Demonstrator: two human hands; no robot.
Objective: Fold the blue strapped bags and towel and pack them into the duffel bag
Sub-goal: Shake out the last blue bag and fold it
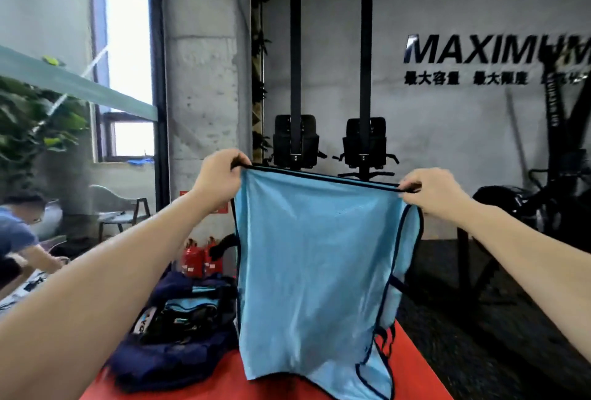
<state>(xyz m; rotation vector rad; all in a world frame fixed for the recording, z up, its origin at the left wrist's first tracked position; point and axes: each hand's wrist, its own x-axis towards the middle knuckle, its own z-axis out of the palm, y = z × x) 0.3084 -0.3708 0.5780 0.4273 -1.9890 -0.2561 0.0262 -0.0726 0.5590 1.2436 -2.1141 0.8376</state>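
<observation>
A light blue strapped bag (pixel 313 265) with dark navy trim hangs in the air in front of me, spread wide. My left hand (pixel 220 180) pinches its top left corner, and my right hand (pixel 431 191) pinches its top right corner. Its lower edge drapes down to the red surface (pixel 412 364). To the lower left lies the open navy duffel bag (pixel 179 335), with light blue fabric and dark items showing inside it. The towel is not visible.
Two red fire extinguishers (pixel 198 259) stand behind the duffel. A person in a blue shirt (pixel 19 233) bends over at the far left near a chair (pixel 121 211). Black gym machines (pixel 329 140) stand against the back wall, a bike at right.
</observation>
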